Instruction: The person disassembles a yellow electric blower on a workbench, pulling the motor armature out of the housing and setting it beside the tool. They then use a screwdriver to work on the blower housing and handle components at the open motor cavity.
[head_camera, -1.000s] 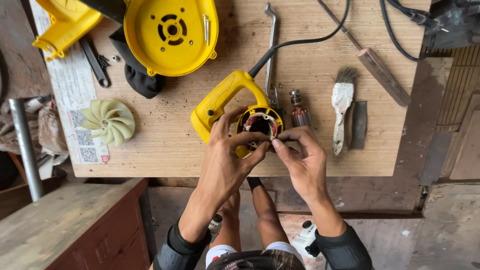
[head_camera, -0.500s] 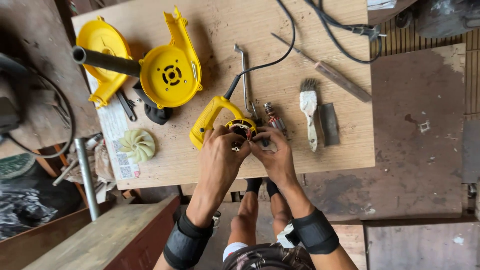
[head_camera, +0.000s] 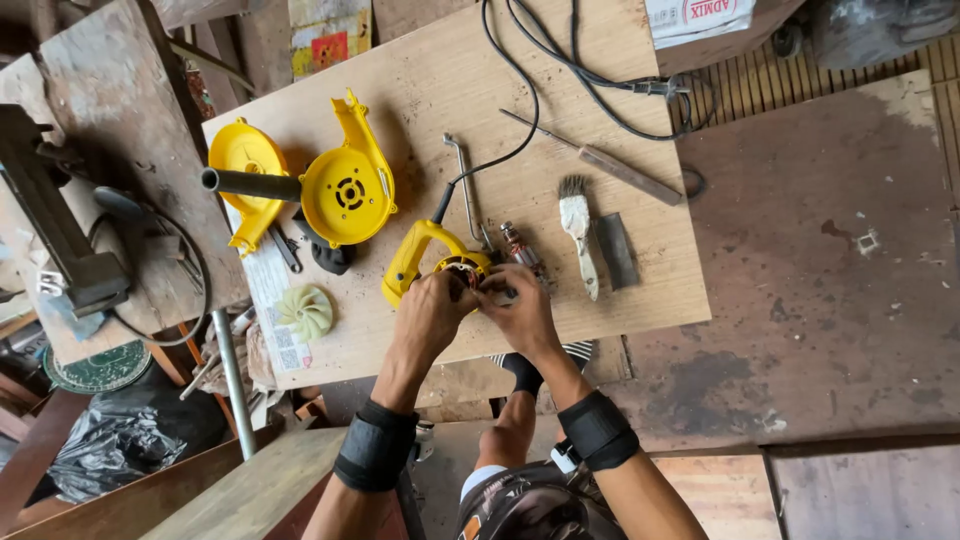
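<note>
A yellow motor housing with a handle (head_camera: 418, 252) lies on the plywood table (head_camera: 640, 290), its round opening with copper windings facing up. My left hand (head_camera: 432, 312) grips the housing's near left side. My right hand (head_camera: 520, 312) holds its right side with the fingertips at the opening. A small motor armature (head_camera: 522, 248) lies just beyond my right hand. The housing's black cord (head_camera: 500, 160) runs off toward the far edge.
Two yellow blower shells (head_camera: 345, 190) and a black tube (head_camera: 250, 184) lie at the left. A pale fan wheel (head_camera: 303, 312) rests on paper near the table's left corner. A paintbrush (head_camera: 578, 228), a dark flat bar (head_camera: 616, 250), a bent metal key (head_camera: 466, 190) and a wooden-handled tool (head_camera: 620, 172) lie to the right.
The view has pulled back and tilted, showing more of the table and floor. Both hands stay on the motor housing, fingers working at its opening.
</note>
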